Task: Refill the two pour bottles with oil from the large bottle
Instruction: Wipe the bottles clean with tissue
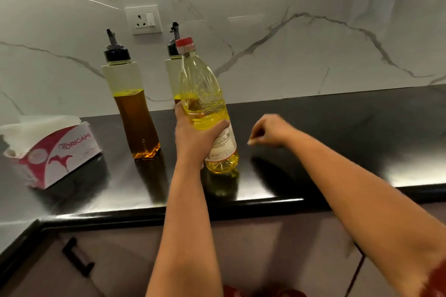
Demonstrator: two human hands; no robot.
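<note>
the left hand [193, 140] is gripping the large bottle [207, 108] around its middle, on or just over the black counter [337, 123] in front of the two pour bottles [131, 103]. the right hand [268, 131] is hovering beside it, fingers loosely curled and holding nothing. i think the task is only beginning: the red cap [184, 44] is on, so next it is needing unscrewing, and the pour spouts are also in place.

"ORIGAMI" on tissue box [55, 152]; large bottle [205, 94] label print unreadable
</note>
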